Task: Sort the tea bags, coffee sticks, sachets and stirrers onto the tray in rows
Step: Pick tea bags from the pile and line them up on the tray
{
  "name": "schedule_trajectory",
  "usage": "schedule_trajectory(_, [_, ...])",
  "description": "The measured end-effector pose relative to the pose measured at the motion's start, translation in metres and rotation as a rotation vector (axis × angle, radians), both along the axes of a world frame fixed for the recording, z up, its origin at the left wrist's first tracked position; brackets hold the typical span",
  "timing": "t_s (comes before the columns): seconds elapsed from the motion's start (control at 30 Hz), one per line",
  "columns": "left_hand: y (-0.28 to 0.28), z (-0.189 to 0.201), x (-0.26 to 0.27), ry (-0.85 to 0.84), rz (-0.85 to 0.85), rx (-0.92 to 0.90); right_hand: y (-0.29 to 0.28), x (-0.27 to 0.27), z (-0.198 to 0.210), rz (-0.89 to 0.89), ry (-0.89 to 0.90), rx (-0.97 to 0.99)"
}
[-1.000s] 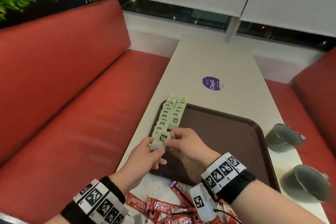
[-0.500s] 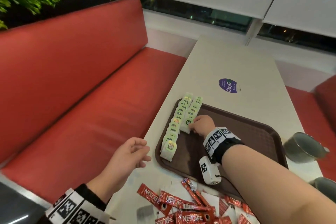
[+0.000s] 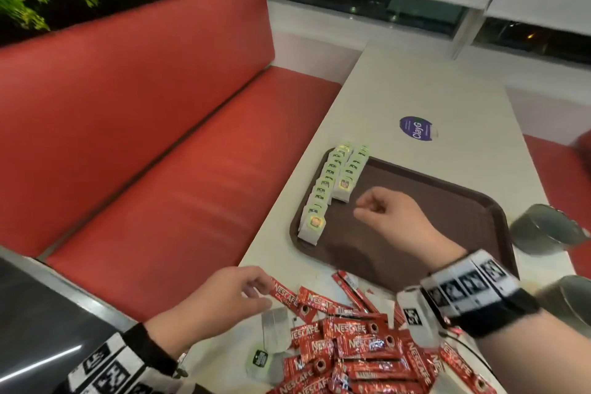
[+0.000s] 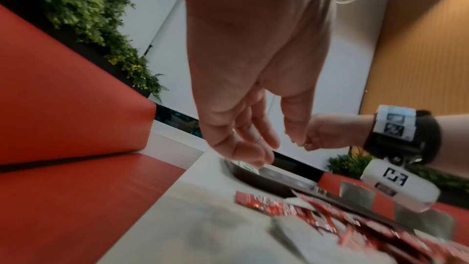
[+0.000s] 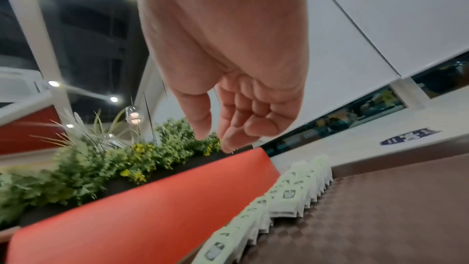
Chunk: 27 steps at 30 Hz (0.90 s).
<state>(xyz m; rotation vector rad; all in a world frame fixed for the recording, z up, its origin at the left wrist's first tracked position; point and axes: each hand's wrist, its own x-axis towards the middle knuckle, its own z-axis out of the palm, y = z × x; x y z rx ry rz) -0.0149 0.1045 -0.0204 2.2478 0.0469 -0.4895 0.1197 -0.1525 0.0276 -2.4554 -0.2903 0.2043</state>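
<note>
Head view: a pale worktop [image 3: 425, 89] is seen beside a red bench seat [image 3: 179, 150], with a brown tray [image 3: 454, 201] lying on it.
Tea bags on tray: two rows of green-tagged tea bags [image 3: 329, 182] are laid overlapping along the left side of the tray; the left row reaches nearer than the right one.
Right hand: the right hand [image 3: 391, 217] is held above the bare middle of the tray, just right of the tea bag rows; its fingers are loosely curled inward and nothing is held in them. The same is shown in the right wrist view, where the right hand [image 5: 228, 97] hangs above the tea bags [image 5: 286, 194] with thumb and fingers apart.
Left hand: the left hand [image 3: 224, 301] is placed at the near left edge of the worktop, fingers relaxed and spread; its fingertips [image 3: 256, 281] are at the end of a red coffee stick [image 3: 287, 296]. Whether the stick is touched cannot be told. In the left wrist view the left hand [image 4: 248, 107] is seen open, with nothing gripped.
Coffee sticks: a loose pile of red coffee sticks [image 3: 367, 345] lies on the near worktop, off the tray.
Loose tea bag: one tea bag [image 3: 275, 333] with its green tag [image 3: 259, 358] lies at the left of the pile, near the left hand.
Other items: two grey cups [image 3: 543, 230] stand right of the tray; a purple sticker [image 3: 415, 128] is on the far worktop.
</note>
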Motion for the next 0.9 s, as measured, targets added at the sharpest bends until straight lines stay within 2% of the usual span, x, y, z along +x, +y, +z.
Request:
schedule_trajectory(0.13, [-0.012, -0.011, -0.016, 0.027, -0.232, 0.184, -0.030, -0.063, 0.002, 0.040, 0.068, 0.007])
schedule_trajectory(0.3, [-0.026, -0.024, -0.020, -0.100, -0.322, 0.338, -0.064, -0.110, -0.009, 0.017, 0.088, -0.023])
schedule_trajectory(0.5, [-0.036, -0.031, -0.021, -0.174, -0.440, 0.539, -0.104, -0.145, -0.011, -0.056, 0.051, -0.150])
schedule_trajectory(0.7, [-0.035, -0.030, -0.021, -0.175, -0.374, 0.505, -0.125, -0.171, -0.022, -0.034, 0.093, -0.300])
schedule_trajectory(0.9, [-0.030, -0.031, -0.023, -0.125, -0.255, 0.404, -0.113, -0.179, -0.035, 0.239, 0.086, -0.503])
